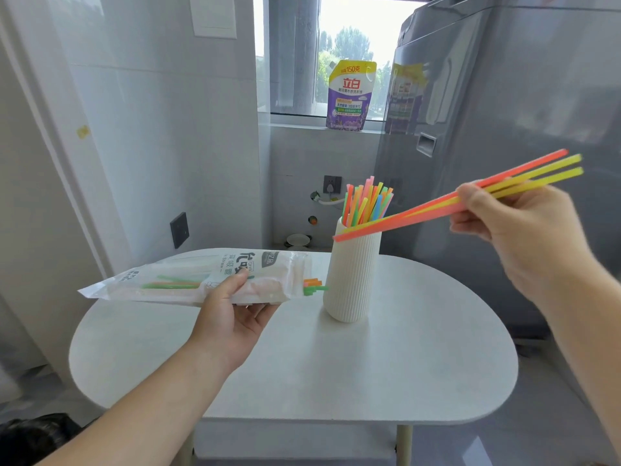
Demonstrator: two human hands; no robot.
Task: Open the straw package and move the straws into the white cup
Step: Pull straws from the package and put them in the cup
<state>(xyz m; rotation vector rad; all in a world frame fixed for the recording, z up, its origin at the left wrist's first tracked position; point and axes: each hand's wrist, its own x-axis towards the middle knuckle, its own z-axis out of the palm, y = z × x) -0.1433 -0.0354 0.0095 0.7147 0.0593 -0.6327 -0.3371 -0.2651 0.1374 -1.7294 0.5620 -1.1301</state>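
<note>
My right fingers (477, 205) pinch orange and yellow straws (420, 210), tips slanting down-left at the white cup (353, 280) rim. Left fingers (262, 309) grip the package (168, 284) level, mouth toward the cup.

Bare left grip (232, 317), bare right grip (517, 227), left forearm (141, 408) and right forearm (588, 314) unclothed to the frame edge

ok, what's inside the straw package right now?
A few green and orange straws show through the straw package, some poking out its open end. The print and the left hand cover the rest, so no count.
</note>
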